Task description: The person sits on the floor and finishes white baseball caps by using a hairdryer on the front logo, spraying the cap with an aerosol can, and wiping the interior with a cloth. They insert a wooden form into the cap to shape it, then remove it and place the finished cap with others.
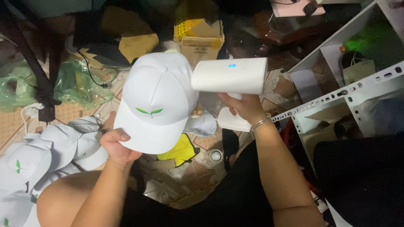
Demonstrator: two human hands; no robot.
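While my left hand (119,147) pinches the brim of the white cotton baseball cap with its green leaf emblem (156,101), my right hand (244,107) is closed around the white plastic handheld steamer (230,75), nozzle touching the crown. Lingering might scorch the fabric. Below, more white caps (50,155) are heaped on the cluttered tiled floor (198,168).

A cluttered home workshop: piled white caps (46,155), cardboard box (201,44) (floor-level), metal shelving (336,96).

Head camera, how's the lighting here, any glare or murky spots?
Head view: the white cap and white handheld steamer are brightly lit, the cap near blown out; the left hand and right hand are evenly lit; the floor clutter above and the right-hand shelf sink into dim, soft shadow.
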